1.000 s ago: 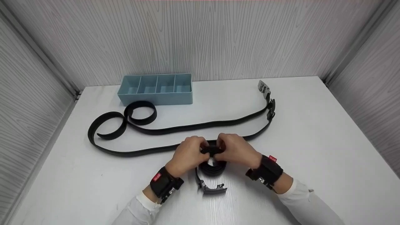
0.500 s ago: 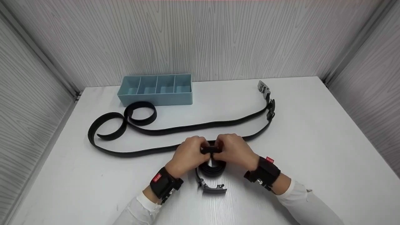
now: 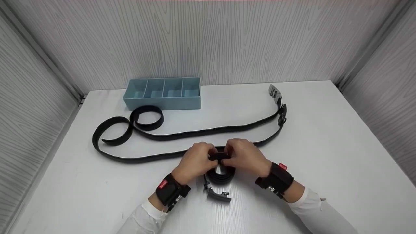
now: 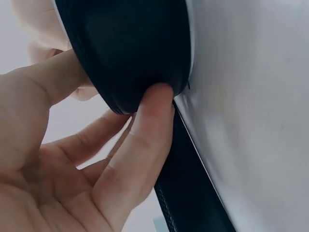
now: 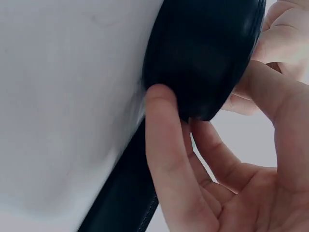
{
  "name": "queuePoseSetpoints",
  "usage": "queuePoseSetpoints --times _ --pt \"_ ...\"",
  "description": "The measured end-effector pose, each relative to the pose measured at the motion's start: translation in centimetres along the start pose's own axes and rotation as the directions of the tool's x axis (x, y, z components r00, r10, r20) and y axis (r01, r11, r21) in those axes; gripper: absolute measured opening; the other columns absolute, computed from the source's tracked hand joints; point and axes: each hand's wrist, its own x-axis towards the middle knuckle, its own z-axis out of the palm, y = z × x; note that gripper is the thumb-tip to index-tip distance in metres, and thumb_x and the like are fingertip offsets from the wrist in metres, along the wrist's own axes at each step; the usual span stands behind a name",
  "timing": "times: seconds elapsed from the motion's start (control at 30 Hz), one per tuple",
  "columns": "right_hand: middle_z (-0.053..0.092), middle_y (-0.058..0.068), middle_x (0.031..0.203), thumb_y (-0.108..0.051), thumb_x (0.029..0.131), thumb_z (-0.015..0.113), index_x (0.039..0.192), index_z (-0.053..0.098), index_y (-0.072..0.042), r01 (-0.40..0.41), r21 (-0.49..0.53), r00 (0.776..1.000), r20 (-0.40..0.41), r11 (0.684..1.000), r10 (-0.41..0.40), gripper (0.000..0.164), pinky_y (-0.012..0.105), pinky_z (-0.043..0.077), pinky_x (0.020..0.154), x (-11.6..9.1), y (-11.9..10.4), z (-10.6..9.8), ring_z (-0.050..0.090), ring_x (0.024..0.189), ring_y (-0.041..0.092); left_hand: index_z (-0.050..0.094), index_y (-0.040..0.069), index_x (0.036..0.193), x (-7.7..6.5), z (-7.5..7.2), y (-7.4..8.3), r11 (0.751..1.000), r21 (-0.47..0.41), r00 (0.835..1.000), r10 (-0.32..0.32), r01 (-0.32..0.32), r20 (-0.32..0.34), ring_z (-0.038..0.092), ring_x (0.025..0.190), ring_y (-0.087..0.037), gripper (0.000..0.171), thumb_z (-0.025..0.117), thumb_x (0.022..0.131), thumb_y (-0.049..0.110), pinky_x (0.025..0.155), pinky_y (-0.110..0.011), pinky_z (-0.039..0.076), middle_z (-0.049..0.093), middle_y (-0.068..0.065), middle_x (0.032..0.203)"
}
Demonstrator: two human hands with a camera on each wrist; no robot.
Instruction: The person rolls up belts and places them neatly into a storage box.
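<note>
A black belt (image 3: pixel 221 178) stands on edge as a coil near the front middle of the table, its turns close together around an open centre. Its dark buckle (image 3: pixel 219 196) sticks out on the near side. My left hand (image 3: pixel 196 161) grips the coil's far left part, thumb inside the ring and fingers outside. From the right, my right hand (image 3: pixel 247 156) pinches the same far wall in a like way, close to the left. In the left wrist view a fingertip (image 4: pixel 157 96) presses the outer face of the belt (image 4: pixel 130 43); the right wrist view mirrors this.
Two more black belts lie loosely behind the hands, one strap (image 3: pixel 139 160) passing just beyond the coil. Their free ends curl at the left; a silver buckle (image 3: pixel 275 92) and a dark buckle (image 3: pixel 282 114) sit at the right. A blue four-section box (image 3: pixel 162 103) stands at the back.
The coil's buckle has swung slightly to the left and tilted, its free end now nearer the front. Both hands keep their grip at nearly the same place.
</note>
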Motion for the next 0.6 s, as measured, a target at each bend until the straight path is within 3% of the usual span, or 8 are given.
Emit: queuePoseSetpoints --times 0.27,0.6 --pt "0.072 -0.004 0.083 -0.019 0.082 0.085 0.091 0.073 -0.010 0.024 0.032 0.999 0.022 0.999 -0.025 0.018 0.033 0.054 0.070 0.09 -0.01 0.04 0.063 0.074 0.010 0.082 0.008 0.108 -0.10 -0.04 -0.08 0.999 -0.021 1.000 0.025 -0.025 -0.010 0.064 0.090 -0.015 0.023 0.079 0.086 0.009 0.081 -0.037 0.054 0.071 -0.003 0.096" --pt "0.067 -0.003 0.076 -0.017 0.079 0.085 0.084 0.069 -0.009 0.038 -0.025 0.999 -0.034 0.999 -0.039 0.019 0.032 0.053 0.063 -0.10 -0.09 0.03 0.060 0.068 0.010 0.073 0.006 0.102 -0.02 -0.04 -0.04 0.999 -0.019 0.999 -0.045 0.045 0.013 0.062 0.082 -0.015 0.021 0.079 0.087 0.019 0.073 -0.035 0.052 0.070 -0.001 0.093"
